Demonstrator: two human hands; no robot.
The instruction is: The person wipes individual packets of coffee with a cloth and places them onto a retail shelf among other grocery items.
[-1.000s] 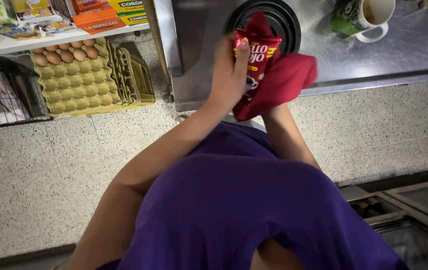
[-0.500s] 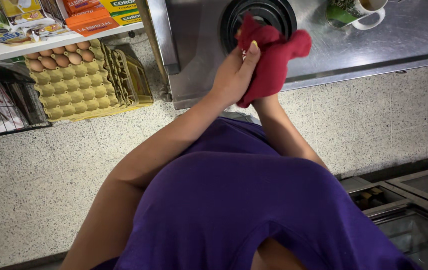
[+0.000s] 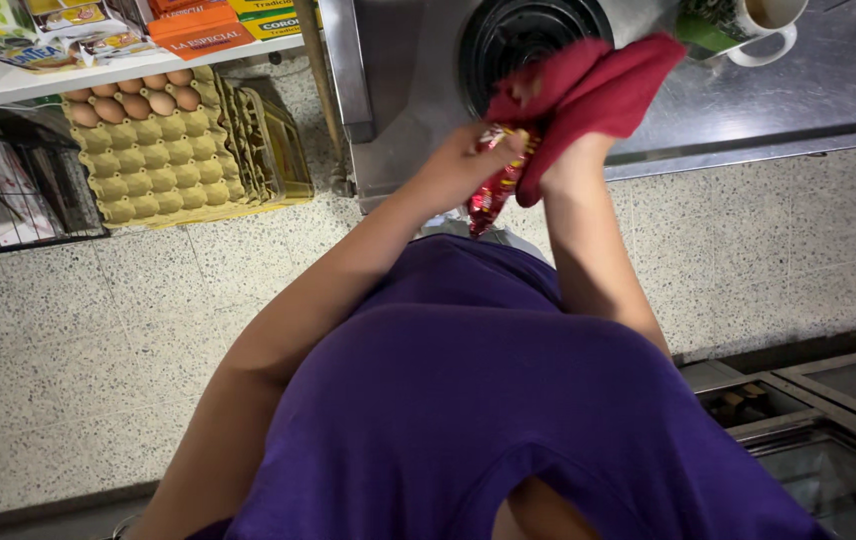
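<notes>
My left hand [image 3: 463, 160] is closed on a crumpled red snack packet [image 3: 493, 190] at the near edge of a steel counter [image 3: 748, 100]. My right hand [image 3: 570, 150] grips a red cloth [image 3: 598, 85] that drapes over it and hides the fingers. The cloth lies partly over a black round ring [image 3: 508, 35] set in the counter. The two hands touch, with the packet hanging just below the cloth. My purple shirt fills the lower part of the view.
A white and green mug [image 3: 753, 20] stands on the counter at the right. Egg trays [image 3: 158, 150] with some eggs sit on the speckled floor at the left, under a shelf of boxes [image 3: 198, 25]. A wire rack [image 3: 8, 200] is at far left.
The packet has dropped from in front of the ring to the counter's edge and looks more crumpled. The red cloth has shifted up and right over the ring.
</notes>
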